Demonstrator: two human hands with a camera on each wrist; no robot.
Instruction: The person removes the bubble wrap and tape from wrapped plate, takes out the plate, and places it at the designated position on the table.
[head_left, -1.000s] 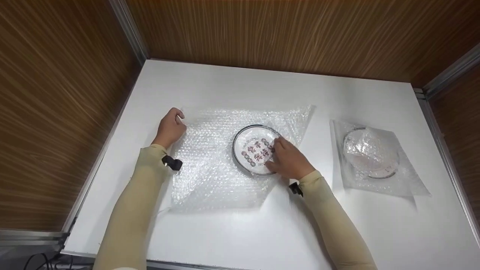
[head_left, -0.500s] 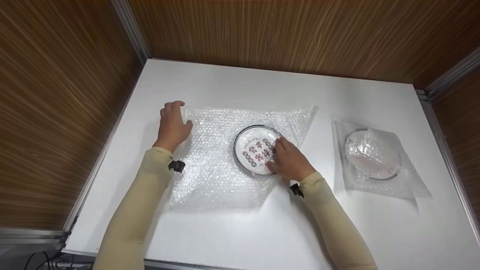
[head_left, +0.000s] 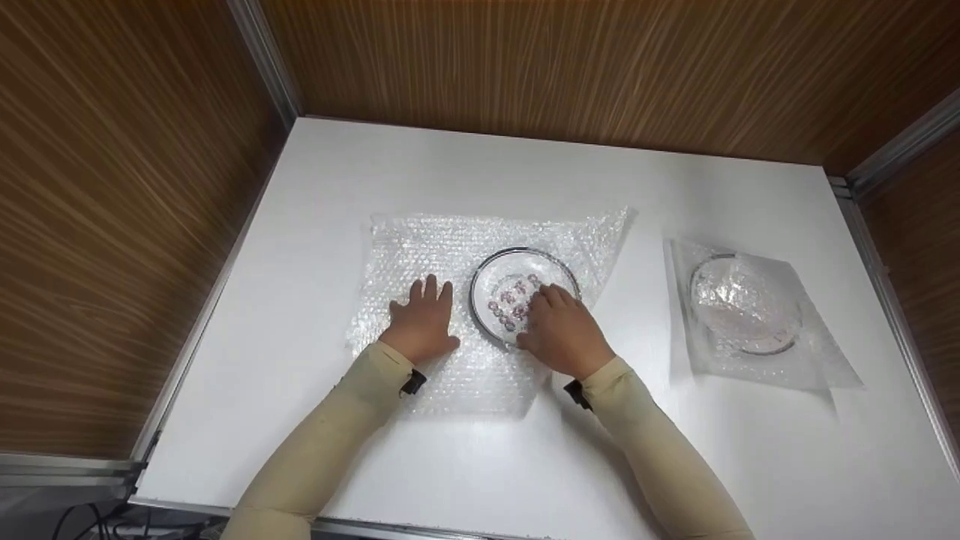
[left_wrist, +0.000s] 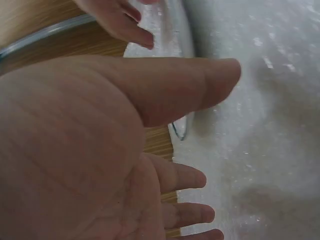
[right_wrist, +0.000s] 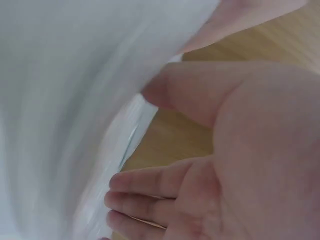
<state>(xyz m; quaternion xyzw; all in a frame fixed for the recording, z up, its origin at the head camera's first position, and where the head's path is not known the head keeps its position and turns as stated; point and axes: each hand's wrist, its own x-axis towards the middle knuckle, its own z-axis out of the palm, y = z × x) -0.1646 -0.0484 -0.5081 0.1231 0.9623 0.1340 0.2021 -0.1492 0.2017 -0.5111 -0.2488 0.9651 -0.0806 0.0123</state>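
Observation:
A round white plate (head_left: 495,300) with a dark rim and red markings lies on a sheet of bubble wrap (head_left: 465,382), seen in the head view. Some of the clear wrap seems to lie over the plate's face. Left of the plate, my left hand (head_left: 420,326) rests on the wrap with its fingers spread; the left wrist view shows its thumb and fingertips against the sheet. My right hand (head_left: 564,330) touches the plate's right part, fingers and thumb extended in the right wrist view, where the wrapped surface looks blurred. The hand hides that side of the rim.
A second plate (head_left: 742,307), wrapped in bubble wrap, lies to the right on the white table (head_left: 465,472). Wood-grain panels (head_left: 555,75) with metal edge strips rise at the back and both sides. Cables (head_left: 97,517) show below the table's front left corner.
My left hand has left the sheet's far left corner and come right and nearer, now lying on the wrap beside the plate. The right hand has shifted slightly left over the plate.

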